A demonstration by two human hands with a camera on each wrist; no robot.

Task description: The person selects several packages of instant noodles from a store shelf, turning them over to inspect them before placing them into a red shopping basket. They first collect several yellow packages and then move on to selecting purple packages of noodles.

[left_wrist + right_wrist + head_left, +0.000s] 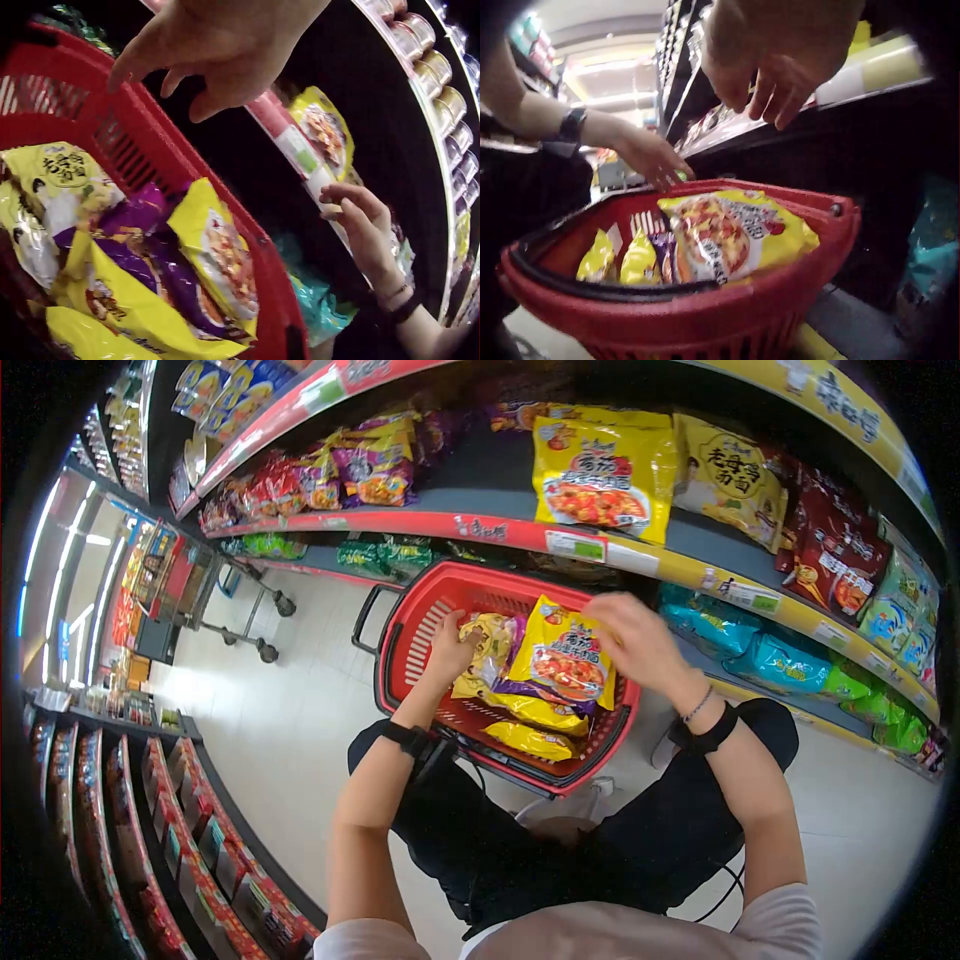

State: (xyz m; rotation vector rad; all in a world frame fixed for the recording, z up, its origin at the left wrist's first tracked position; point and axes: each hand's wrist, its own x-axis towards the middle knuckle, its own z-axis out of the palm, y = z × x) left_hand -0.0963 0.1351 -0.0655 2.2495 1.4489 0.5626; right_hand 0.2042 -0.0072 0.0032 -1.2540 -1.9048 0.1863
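Note:
A red shopping basket point(619, 732) holds several instant noodle packets. The uppermost yellow noodle packet point(568, 656), with a bowl of red noodles printed on it, leans toward the basket's right side. A pale yellow noodle packet point(69, 180) lies at the left, beside purple packets point(135, 217). Over the left part of the basket hovers my left hand point(452, 652), fingers pointing down and loosely bent, nothing in them. My right hand point(640, 642) is above the right rim, close over the yellow packet, its fingers loosely bent and holding nothing.
Just behind the basket, a shelf point(480, 480) carries rows of noodle packets, with yellow multipacks point(605, 475) at its edge. Teal packs point(775, 660) fill the lower shelf at right. A shopping cart point(225, 595) stands on the floor at left.

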